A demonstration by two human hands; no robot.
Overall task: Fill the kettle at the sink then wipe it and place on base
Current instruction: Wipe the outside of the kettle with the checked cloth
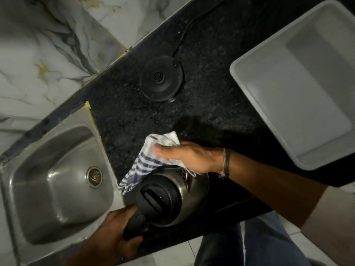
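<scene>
A rounded brushed-steel kettle with a black lid and black handle [172, 196] sits at the near edge of the dark speckled stone surface [124, 112], just beside the right rim of the stainless steel sink [38, 169]. Whether its bottom rests on the surface or is lifted off it cannot be told. The left hand [115, 233] has its fingers wrapped round the black handle, which points toward the near-left. The right hand [184, 156], a thin band [226, 162] at its wrist, grips a crumpled white cloth with blue stripes [146, 164] and presses it against the far side of the kettle's body, thumb lying over the fabric. The round black kettle base [161, 78] stands bare farther back, near the surface's far edge, well apart from the kettle, its black cord [184, 33] trailing away behind it. A pale grey rectangular plastic tub [240, 73] occupies the right end of the surface.
</scene>
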